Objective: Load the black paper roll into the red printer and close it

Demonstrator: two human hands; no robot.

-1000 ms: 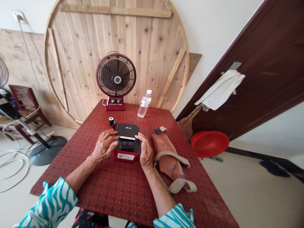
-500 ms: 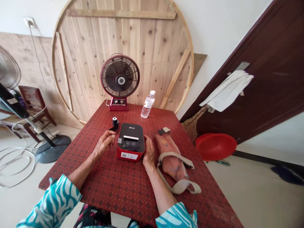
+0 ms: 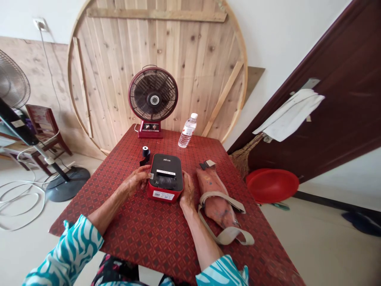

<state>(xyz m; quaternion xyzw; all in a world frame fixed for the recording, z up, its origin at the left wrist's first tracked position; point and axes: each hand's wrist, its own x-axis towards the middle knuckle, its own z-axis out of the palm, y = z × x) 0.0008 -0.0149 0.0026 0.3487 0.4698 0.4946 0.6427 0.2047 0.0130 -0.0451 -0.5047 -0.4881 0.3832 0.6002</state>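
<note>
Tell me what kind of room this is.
Probably a plain room in someone's home: a wooden chair stands by the wall, a standing fan is at the left, and a straw broom leans near a red plastic basin by the door.

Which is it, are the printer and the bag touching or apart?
Apart. The head view shows the right hand and some tabletop between the printer and the bag.
</note>
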